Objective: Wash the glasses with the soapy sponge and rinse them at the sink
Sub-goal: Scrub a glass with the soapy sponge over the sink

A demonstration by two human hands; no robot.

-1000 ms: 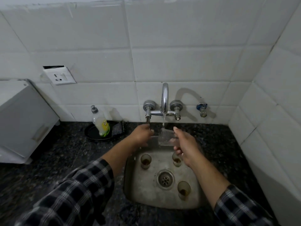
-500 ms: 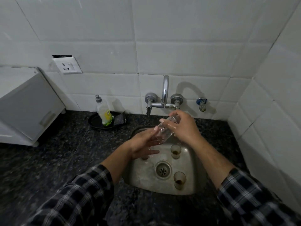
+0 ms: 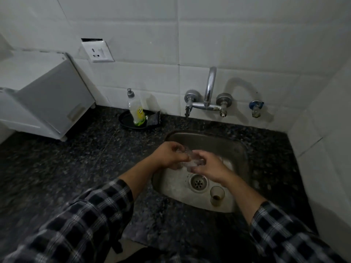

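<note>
Granite countertop (image 3: 76,168), dark and speckled, fills the lower view and frames a small steel sink (image 3: 209,137) set under a wall-mounted faucet (image 3: 209,86). Over the basin the left hand (image 3: 169,156) and right hand (image 3: 207,166) meet. The fingers of both are curled around one clear glass (image 3: 191,160) held between them, low enough, it seems, that drips fall into the sink and not on the counter. Blur hides how the glass is tilted, and whether water is running cannot be told. At the wall a dish soap bottle (image 3: 136,111) stands on a black tray (image 3: 125,120) with a dark sponge (image 3: 154,118) propped beside it. Both are well apart from the hands, so this looks like bare-handed rubbing or rinsing. A small glass (image 3: 217,196) with brown dregs stands upright just beside the drain (image 3: 198,182), presumably awaiting its wash.
</note>
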